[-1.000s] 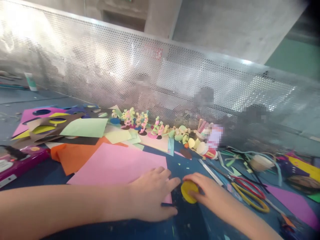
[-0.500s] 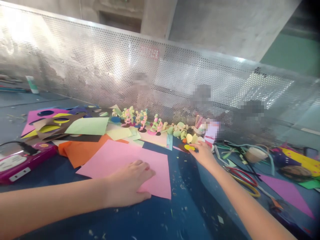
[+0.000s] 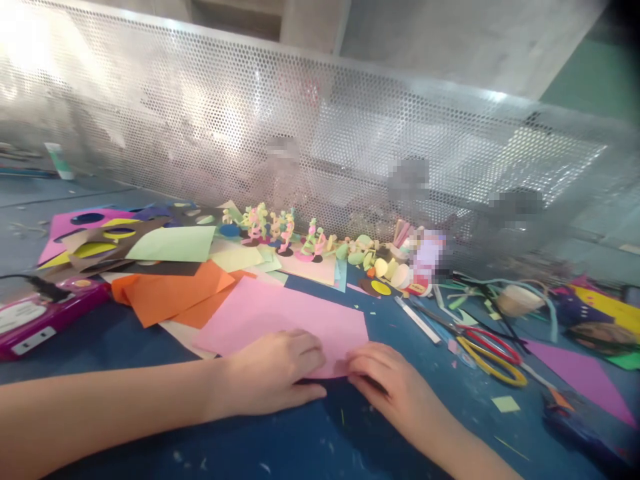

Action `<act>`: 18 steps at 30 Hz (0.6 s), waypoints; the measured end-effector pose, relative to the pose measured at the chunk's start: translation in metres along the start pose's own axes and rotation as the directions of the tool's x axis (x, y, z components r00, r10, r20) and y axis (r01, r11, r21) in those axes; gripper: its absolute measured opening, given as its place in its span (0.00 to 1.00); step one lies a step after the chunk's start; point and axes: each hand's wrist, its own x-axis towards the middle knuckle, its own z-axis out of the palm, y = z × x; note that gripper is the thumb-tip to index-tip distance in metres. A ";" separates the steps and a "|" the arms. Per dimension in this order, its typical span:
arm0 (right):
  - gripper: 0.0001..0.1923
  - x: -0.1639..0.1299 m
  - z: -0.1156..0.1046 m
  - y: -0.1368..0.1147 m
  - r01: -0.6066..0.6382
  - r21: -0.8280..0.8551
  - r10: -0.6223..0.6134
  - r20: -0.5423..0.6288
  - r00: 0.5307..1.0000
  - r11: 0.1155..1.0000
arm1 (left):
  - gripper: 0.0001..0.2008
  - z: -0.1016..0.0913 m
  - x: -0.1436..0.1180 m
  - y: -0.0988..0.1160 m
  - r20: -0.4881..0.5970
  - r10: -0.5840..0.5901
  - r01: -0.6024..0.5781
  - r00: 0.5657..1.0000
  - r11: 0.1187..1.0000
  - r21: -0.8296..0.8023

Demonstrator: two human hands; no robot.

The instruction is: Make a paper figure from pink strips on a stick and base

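Note:
A pink paper sheet (image 3: 280, 313) lies on the blue tabletop (image 3: 310, 433) in front of me. My left hand (image 3: 273, 373) rests flat on its near edge, fingers together and pointing right. My right hand (image 3: 387, 387) touches the sheet's near right corner with curled fingers; whether it pinches the paper I cannot tell. A small yellow disc (image 3: 381, 287) sits on a dark disc farther back, by a pile of small paper pieces.
Orange (image 3: 165, 293), green and other coloured sheets pile up at the left. Paper figures (image 3: 280, 233) stand along a perforated metal screen (image 3: 320, 147). Scissors with red and yellow handles (image 3: 487, 347) lie right. A magenta case (image 3: 40, 320) sits at the left edge.
My right hand carried the yellow disc back to the pile, left it there, and returned to the pink sheet's corner. The pink sheet shifted right under my left hand.

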 end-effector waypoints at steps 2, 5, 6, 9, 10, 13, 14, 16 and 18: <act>0.07 -0.004 -0.003 0.014 -0.022 0.002 0.022 -0.035 0.999 1.000 | 0.16 -0.005 -0.005 -0.004 0.038 -0.025 0.025 0.999 1.000 0.008; 0.06 -0.009 -0.008 0.030 -0.109 0.081 0.113 -0.055 0.992 0.991 | 0.13 -0.012 -0.016 -0.015 0.025 -0.083 0.083 0.996 0.997 -0.009; 0.06 -0.010 -0.009 0.034 -0.140 0.127 0.147 -0.048 0.988 0.982 | 0.12 -0.013 -0.020 -0.019 0.008 -0.096 0.096 0.995 0.995 -0.032; 0.08 -0.011 -0.012 0.042 -0.200 0.246 0.203 0.013 0.979 0.948 | 0.13 -0.017 -0.030 -0.030 -0.020 -0.173 0.169 0.985 0.976 -0.136; 0.07 -0.010 -0.012 0.044 -0.207 0.265 0.206 0.031 0.978 0.942 | 0.14 -0.018 -0.031 -0.033 -0.017 -0.196 0.190 0.980 0.966 -0.175; 0.07 -0.010 -0.012 0.048 -0.223 0.277 0.213 0.066 0.975 0.935 | 0.16 -0.021 -0.034 -0.041 0.010 -0.206 0.200 0.978 0.936 -0.289; 0.07 -0.010 -0.012 0.050 -0.225 0.285 0.213 0.074 0.974 0.932 | 0.15 -0.022 -0.033 -0.044 0.021 -0.202 0.197 0.979 0.924 -0.327; 0.08 -0.010 -0.012 0.054 -0.226 0.310 0.206 0.096 0.974 0.923 | 0.13 -0.025 -0.033 -0.049 0.057 -0.220 0.224 0.974 0.892 -0.393; 0.08 -0.010 -0.012 0.056 -0.232 0.335 0.202 0.122 0.972 0.913 | 0.11 -0.027 -0.033 -0.054 0.105 -0.246 0.267 0.964 0.854 -0.446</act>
